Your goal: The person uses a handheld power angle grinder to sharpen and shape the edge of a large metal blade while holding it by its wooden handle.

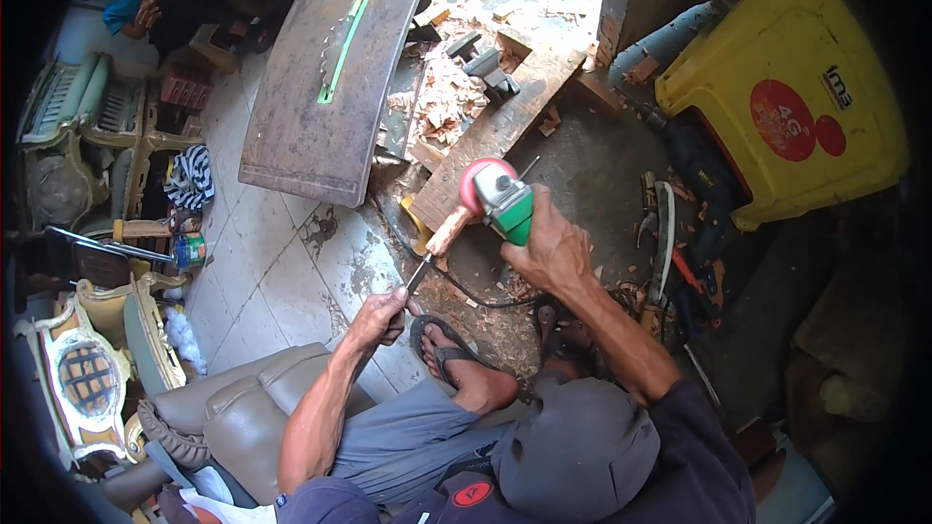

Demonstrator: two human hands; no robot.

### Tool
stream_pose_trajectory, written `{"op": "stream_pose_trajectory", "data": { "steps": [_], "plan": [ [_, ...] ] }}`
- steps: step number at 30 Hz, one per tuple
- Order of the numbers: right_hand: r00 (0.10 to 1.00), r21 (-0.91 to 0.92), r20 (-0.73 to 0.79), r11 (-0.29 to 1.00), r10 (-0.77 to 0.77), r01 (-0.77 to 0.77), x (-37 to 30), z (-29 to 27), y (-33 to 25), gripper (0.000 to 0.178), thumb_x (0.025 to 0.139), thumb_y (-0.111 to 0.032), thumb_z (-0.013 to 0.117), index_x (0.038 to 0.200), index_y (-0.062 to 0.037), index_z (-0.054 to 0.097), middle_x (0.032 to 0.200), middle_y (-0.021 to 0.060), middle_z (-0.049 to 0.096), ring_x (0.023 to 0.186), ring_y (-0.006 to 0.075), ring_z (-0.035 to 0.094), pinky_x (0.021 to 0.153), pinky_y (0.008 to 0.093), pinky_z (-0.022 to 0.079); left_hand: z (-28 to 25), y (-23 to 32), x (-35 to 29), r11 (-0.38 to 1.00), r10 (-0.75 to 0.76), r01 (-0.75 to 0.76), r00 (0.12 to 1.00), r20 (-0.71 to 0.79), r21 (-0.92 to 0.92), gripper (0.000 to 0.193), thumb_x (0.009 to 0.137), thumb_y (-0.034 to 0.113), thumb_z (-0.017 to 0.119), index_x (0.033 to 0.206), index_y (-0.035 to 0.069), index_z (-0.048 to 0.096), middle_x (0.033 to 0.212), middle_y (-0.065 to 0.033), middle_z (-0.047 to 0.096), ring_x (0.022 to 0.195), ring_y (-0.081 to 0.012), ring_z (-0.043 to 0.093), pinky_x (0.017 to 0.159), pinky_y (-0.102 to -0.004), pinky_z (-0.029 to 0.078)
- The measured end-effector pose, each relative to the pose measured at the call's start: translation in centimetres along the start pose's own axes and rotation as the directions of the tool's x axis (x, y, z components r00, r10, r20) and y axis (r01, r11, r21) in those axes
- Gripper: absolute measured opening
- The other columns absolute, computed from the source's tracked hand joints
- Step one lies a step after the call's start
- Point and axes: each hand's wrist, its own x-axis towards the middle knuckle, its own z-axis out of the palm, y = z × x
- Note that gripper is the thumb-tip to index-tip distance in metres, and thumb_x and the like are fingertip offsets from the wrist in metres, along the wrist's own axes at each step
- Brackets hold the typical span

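In my right hand (555,245) is a green and grey angle grinder (511,212), with the fingers wrapped round its green body. The grinder's red-rimmed disc (480,182) points away from me and meets or nearly meets the upper end of a rough wooden handle (449,232). This handle sits on a slim dark metal shaft (420,275). My left hand (377,319) is closed round the shaft's lower end, which the fingers hide. The wooden end leans up and right, close to the near edge of a wooden bench (456,178).
Wood shavings (449,102) and a metal clamp (492,73) lie on the bench. Left of it is a dark saw table (291,126) with a toothed blade. At right are a yellow plastic stool (777,87) and a power drill (704,160). A black cord (485,303) crosses the floor.
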Motion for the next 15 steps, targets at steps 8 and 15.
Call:
{"op": "stream_pose_trajectory", "data": {
  "steps": [8, 15],
  "plan": [
    [0.999, 0.029, -0.047, 0.999, 0.017, -0.015, -0.7, 0.7, 0.5, 0.084, 0.077, -0.026, 0.074, 0.145, 0.0021, 0.034, 0.118, 0.0324, 0.065, 0.096, 0.0526, 0.069, 0.085, 0.058, 0.055, 1.3, 0.1, -0.4, 0.987, -0.058, 0.06, 0.998, 0.019, -0.152, 0.059, 0.106, 0.059, 0.055, 0.102, 0.0, 0.064, 0.059, 0.0104, 0.03, 0.047, -0.0034, 0.023, 0.043, -0.0254, 0.017],
    [1.0, 0.035, -0.026, 0.999, -0.01, 0.011, -1.0, 0.3, 0.4, 0.08, 0.077, -0.024, 0.072, 0.143, 0.0038, 0.035, 0.116, 0.0317, 0.066, 0.095, 0.0522, 0.069, 0.083, 0.0586, 0.055, 1.7, 0.9, -0.6, 0.994, -0.044, 0.041, 0.999, -0.026, -0.103, 0.063, 0.105, 0.061, 0.054, 0.102, -0.001, 0.065, 0.057, 0.0099, 0.03, 0.046, -0.0038, 0.024, 0.043, -0.0257, 0.018]
  ]
}}
